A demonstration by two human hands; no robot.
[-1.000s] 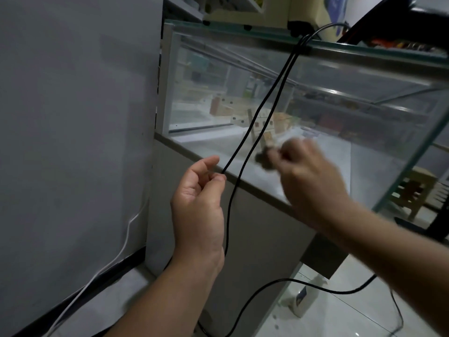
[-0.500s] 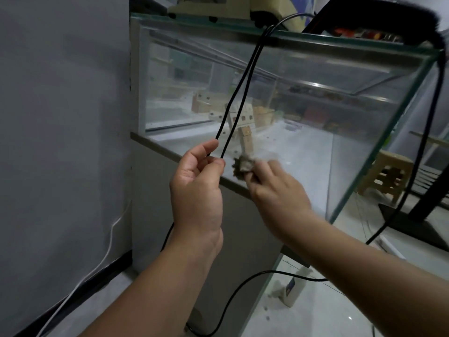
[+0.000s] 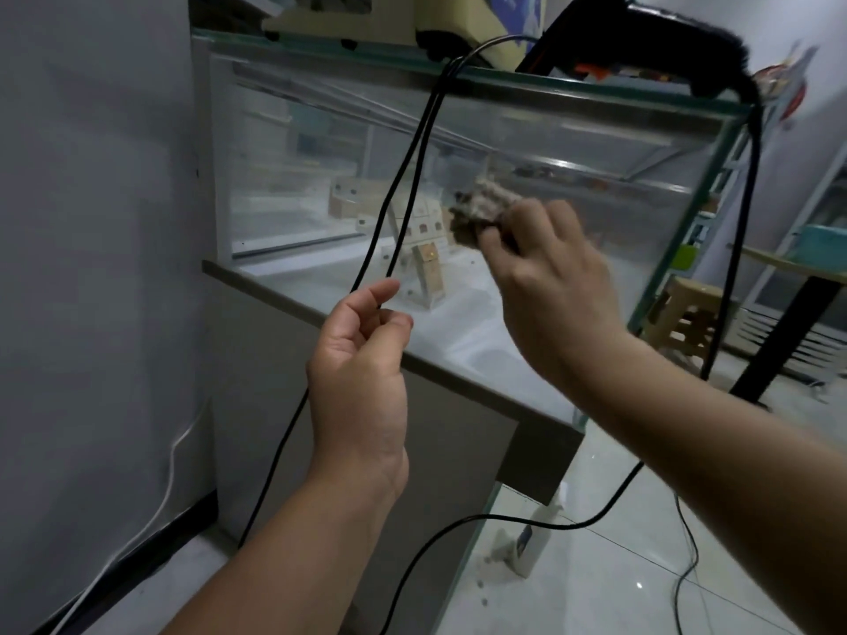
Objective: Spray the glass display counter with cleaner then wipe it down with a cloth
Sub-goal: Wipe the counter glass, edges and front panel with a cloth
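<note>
Centre of frame: the cloth (image 3: pixel 476 213) is gripped in the fingers of the right hand (image 3: pixel 545 272) at the desk glass (image 3: pixel 293 176); the cable (image 3: pixel 403 185) is pinched clear by the left hand (image 3: pixel 362 359). Overlapping strokes are advised.

The left forearm (image 3: pixel 293 543) and right forearm (image 3: pixel 710 456) are bare to the near frame edge. The left hand (image 3: pixel 362 359) and right hand (image 3: pixel 550 286) are bare too, the right one motion-blurred.

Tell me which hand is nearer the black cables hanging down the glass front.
Left. The left hand holds the black cables between thumb and fingers; the right hand is off to their right, pressing the cloth to the glass display counter.
</note>
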